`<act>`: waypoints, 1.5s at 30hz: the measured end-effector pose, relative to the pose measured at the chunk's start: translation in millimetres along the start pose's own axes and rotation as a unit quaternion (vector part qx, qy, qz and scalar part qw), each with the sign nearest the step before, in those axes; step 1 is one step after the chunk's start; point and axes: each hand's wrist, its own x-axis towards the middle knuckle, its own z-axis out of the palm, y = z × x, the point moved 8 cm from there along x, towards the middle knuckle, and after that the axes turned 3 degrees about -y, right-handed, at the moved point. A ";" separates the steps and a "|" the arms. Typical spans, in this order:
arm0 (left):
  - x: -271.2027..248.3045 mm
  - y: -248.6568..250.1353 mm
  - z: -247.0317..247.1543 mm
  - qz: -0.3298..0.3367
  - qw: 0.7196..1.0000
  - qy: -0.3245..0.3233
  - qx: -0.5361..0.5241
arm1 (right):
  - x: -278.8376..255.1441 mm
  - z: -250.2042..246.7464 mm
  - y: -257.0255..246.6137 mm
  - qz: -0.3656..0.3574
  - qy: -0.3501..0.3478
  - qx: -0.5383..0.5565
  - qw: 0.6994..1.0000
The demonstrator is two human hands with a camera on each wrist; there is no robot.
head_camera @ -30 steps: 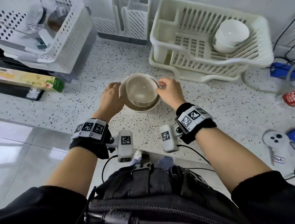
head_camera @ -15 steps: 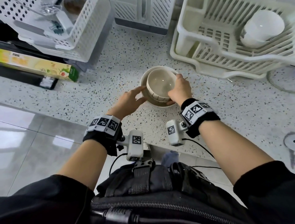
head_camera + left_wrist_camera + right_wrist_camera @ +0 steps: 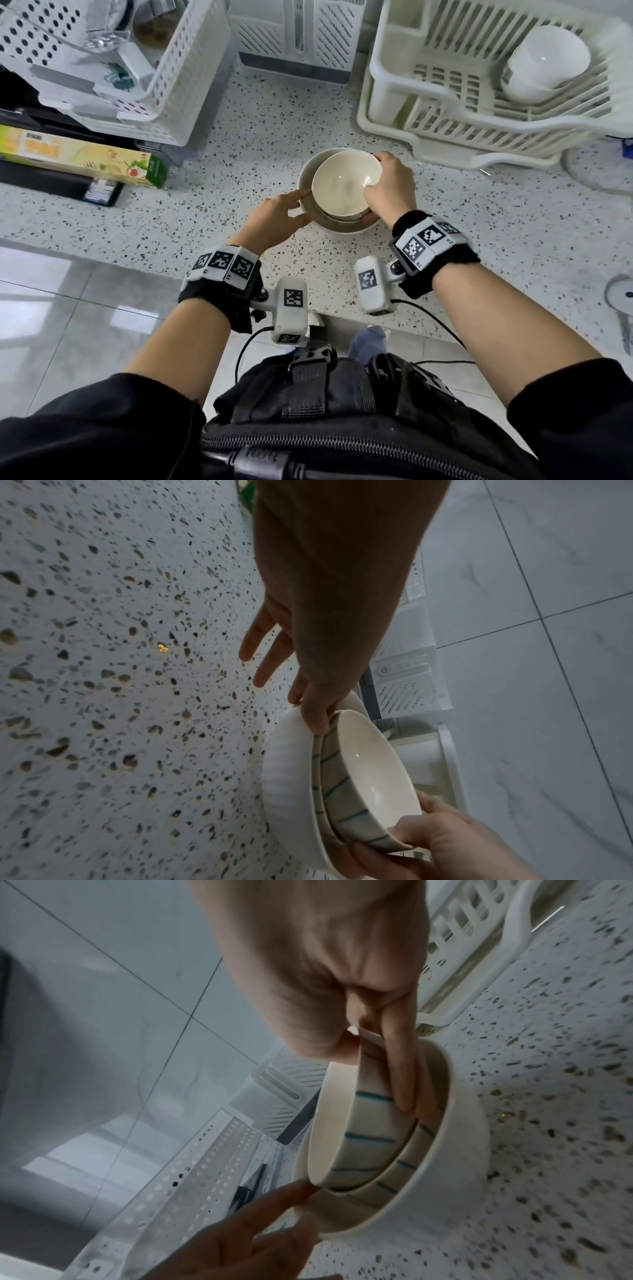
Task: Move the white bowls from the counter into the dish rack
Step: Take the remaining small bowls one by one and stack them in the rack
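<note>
R hand (image 3: 388, 186) pinches cream blue-striped ceramic bowl (image 3: 346, 186); L hand's (image 3: 274, 219) straight fingers steady ribbed white bowl (image 3: 291, 772). Lift straight up, w/o dragging stack.

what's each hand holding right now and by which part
The right hand grips the top striped bowl by its rim, thumb inside. The left hand holds nothing; straight fingers rest on the big ribbed bowl's rim.

Black sleeves (image 3: 85, 421), marker-tagged black wristbands (image 3: 433, 251), white wrist cameras (image 3: 291, 313).

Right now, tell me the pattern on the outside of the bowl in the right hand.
Cream with thin blue-green stripes down the outside of the bowl; the right wrist view shows it best.
</note>
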 end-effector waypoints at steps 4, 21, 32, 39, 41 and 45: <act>1.9 7.7 -4.2 -0.001 1.000 0.000 0.021 | -7.8 -16.2 -5.2 -0.022 0.017 0.056 0.998; 45.0 154.5 -17.3 0.156 0.980 0.111 0.048 | -17.4 -130.0 46.7 0.023 0.051 0.487 0.871; 108.7 289.7 36.8 0.212 0.968 0.080 0.103 | 40.9 -242.6 117.5 -0.004 0.158 0.511 0.845; 165.2 321.6 89.4 0.128 0.978 -0.044 0.160 | 100.5 -297.9 138.5 0.006 0.156 0.482 0.862; 178.0 326.1 97.4 0.115 0.979 -0.061 0.155 | 119.4 -304.6 143.0 0.013 0.155 0.481 0.863; 197.9 327.1 113.4 0.117 0.971 -0.101 0.183 | 161.3 -313.7 150.8 0.033 0.164 0.477 0.863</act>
